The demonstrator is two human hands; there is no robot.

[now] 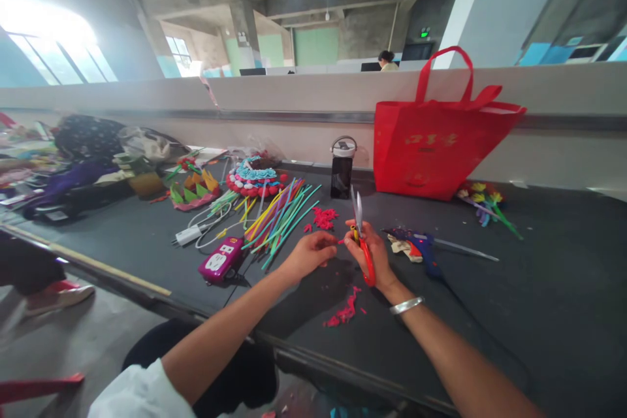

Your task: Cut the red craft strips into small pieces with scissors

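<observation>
So the right hand (373,253) is wrapped around a pair of red-handled scissors (361,235), blades pointing up and a bit apart. The left hand (313,251) is pinched shut on a tiny red scrap (339,242) right beside the scissors, over the dark table (539,287). Red trimmings (344,311) lie on the table just below the hands, more red bits (323,217) behind them. Colourful sticks (280,214) sit to the left, a glue gun (422,249) to the right, red bag (435,144) at the back

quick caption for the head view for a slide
Right hand holds red-handled scissors by left hand over dark table.
</observation>
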